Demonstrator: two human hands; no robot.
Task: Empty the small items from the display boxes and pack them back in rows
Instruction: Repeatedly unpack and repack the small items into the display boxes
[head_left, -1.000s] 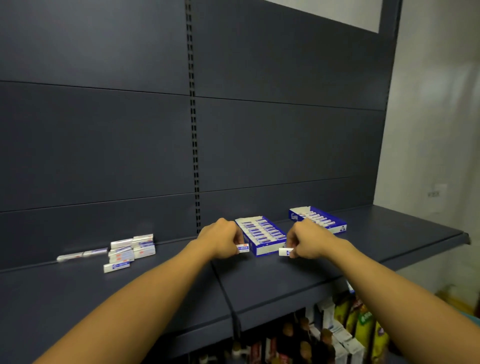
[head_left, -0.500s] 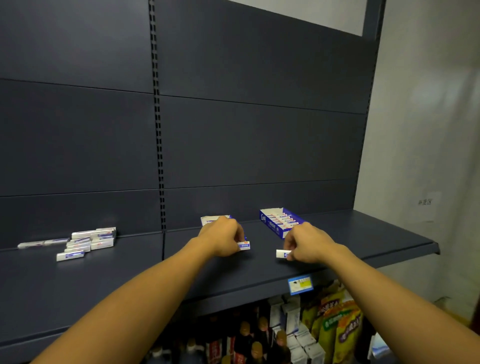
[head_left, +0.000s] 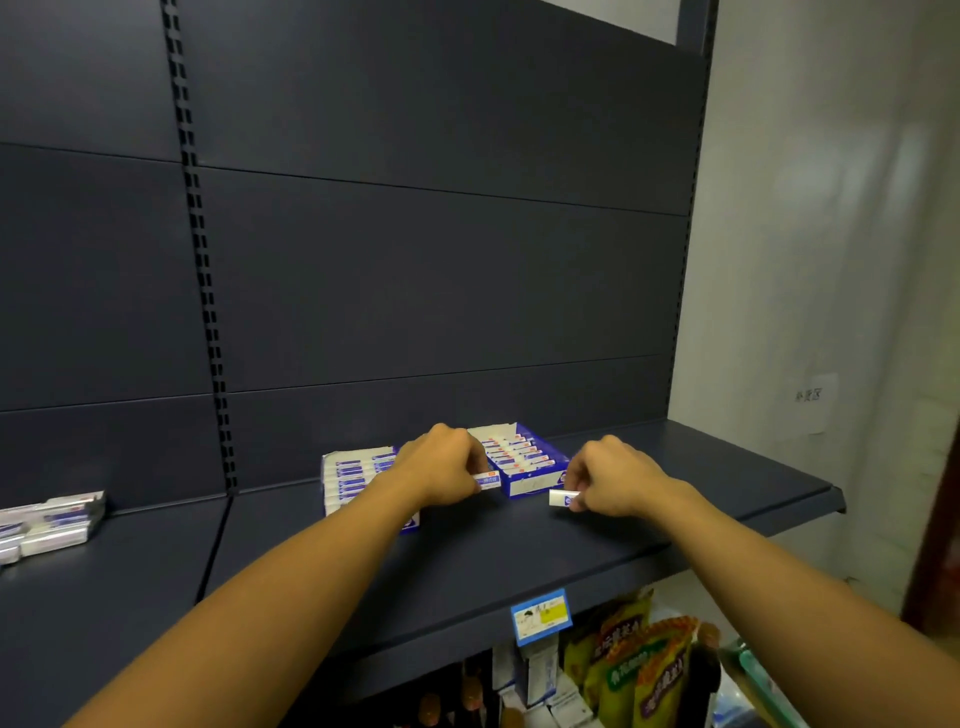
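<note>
Dark blue metal shelf (head_left: 519, 561) is filling the centre of the head view, and two display boxes are sitting on it, the left box (head_left: 353, 478) and right box (head_left: 524, 462), both showing rows of small items. The left hand (head_left: 441, 467) is pinching one item (head_left: 488, 481); the right hand (head_left: 608, 480) is pinching another (head_left: 562, 499), each grip closed on its piece. Whether they are going in or coming out is unclear; a loose pile (head_left: 47, 525) is waiting at far left.
</note>
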